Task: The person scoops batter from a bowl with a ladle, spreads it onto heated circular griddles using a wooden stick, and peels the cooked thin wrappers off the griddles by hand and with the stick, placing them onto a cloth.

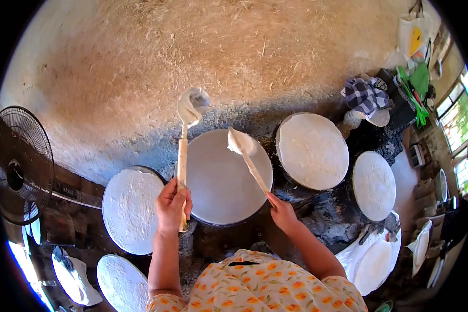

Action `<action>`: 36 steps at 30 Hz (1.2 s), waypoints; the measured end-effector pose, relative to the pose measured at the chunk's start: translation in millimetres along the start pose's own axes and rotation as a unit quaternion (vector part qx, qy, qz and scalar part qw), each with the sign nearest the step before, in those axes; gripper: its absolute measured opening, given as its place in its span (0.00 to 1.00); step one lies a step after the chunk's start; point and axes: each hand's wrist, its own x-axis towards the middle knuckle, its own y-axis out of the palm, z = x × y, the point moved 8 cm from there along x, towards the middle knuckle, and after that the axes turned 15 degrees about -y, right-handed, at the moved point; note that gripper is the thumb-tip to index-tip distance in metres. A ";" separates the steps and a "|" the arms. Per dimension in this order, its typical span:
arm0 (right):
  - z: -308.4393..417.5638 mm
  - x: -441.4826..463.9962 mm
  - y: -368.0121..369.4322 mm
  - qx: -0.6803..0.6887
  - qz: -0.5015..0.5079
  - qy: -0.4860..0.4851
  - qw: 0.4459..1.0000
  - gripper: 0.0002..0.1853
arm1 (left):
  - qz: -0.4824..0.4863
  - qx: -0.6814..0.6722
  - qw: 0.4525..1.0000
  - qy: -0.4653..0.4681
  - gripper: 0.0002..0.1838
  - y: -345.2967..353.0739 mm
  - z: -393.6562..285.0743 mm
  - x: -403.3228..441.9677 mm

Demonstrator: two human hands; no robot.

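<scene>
My left hand is wrapped round the long wooden handle of a ladle. Its batter-smeared bowl points up towards the wall, beyond the left edge of a round grey pan. In my right hand is a wooden spatula, its flat end coated with thick white batter and hanging over the pan's far right part. The pan's surface is smooth and grey. Close by my left hand lies a round pan covered with a white layer; another white-covered pan stands right of the spatula.
Further white rounds lie at the right and lower left. A black fan stands at the left. White plastic with a pale disc is at lower right. A checked cloth sits near the rough earthen wall.
</scene>
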 end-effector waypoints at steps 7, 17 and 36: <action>28.7 26.1 20.0 0.044 0.056 0.025 0.997 0.31 | 0.012 -0.035 0.997 -0.072 0.10 -23.5 46.3 -0.4; 13.7 7.4 21.6 0.070 0.003 0.046 0.996 0.30 | 0.128 -0.356 0.918 -0.121 0.17 -42.7 47.2 -24.4; -31.4 41.2 22.3 0.067 -0.058 0.029 0.996 0.31 | -0.057 -0.157 0.980 -0.108 0.05 -77.1 69.0 -46.0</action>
